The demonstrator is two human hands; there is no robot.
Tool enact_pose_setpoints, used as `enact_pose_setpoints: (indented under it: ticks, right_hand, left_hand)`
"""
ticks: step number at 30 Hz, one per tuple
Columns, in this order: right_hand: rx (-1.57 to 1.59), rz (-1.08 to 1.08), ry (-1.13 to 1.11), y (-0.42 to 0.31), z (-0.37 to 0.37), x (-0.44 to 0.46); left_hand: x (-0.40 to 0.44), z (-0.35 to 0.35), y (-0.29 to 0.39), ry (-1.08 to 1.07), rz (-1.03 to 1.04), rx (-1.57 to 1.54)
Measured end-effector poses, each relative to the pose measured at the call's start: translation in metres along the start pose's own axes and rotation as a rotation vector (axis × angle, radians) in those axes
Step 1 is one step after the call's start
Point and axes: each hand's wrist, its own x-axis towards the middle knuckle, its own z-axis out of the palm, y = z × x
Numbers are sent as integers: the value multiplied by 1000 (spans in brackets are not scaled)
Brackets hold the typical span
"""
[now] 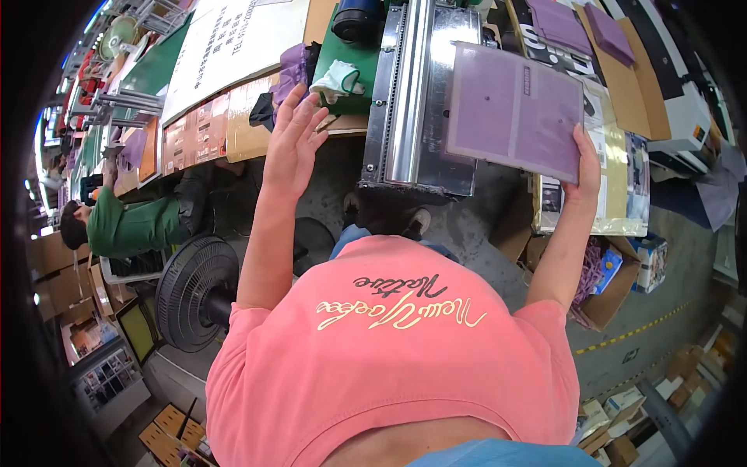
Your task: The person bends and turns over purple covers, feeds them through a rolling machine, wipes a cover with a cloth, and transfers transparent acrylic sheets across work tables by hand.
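My right hand [585,162] grips the lower right corner of a flat, translucent purple panel [498,109], its thumb and fingers at the edge. The panel lies tilted over the right side of a metal machine with a shiny roller [412,101]. Raised to the left of the machine, my left hand [294,144] has its fingers spread and holds nothing. Beyond its fingertips are a purple cloth [292,68] and a white cloth with green trim [338,81] near the table edge.
A black fan [198,292] stands at the left. Farther left, a person in green [136,224] is at another table. Purple pieces [609,34] lie at the upper right on cardboard. Below them, an open box [611,292] holds purple scraps.
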Motion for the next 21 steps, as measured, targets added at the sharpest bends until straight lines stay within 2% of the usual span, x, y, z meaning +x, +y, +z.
enact_pose_setpoints:
  ticks: [8, 12, 14, 15, 16, 17, 18, 19, 21]
  right_hand:
    - [-36, 19, 33, 4, 10, 0]
    - [1, -37, -13, -7, 17, -8]
    - [-45, -83, -60, -18, 21, -13]
    - [-47, -97, -83, -27, 31, -19]
    - [-174, -134, 59, -38, 47, -29]
    - [-300, -178, 95, -46, 55, -36]
    - [-426, -217, 138, -54, 62, -44]
    - [-549, -273, 79, -61, 56, -44]
    - [-507, -462, -194, -69, 55, -47]
  left_hand:
    - [10, 7, -8, 38, -62, -36]
    - [12, 19, 1, 85, 68, 188]
    - [16, 30, 12, 66, 251, 356]
    - [19, 37, 23, 76, 275, 348]
    - [21, 44, 38, 25, 440, 545]
    - [22, 50, 57, -5, 608, 754]
    - [25, 57, 75, -65, 690, 851]
    - [28, 65, 93, -123, 779, 942]
    - [32, 86, 128, -276, 922, 1062]
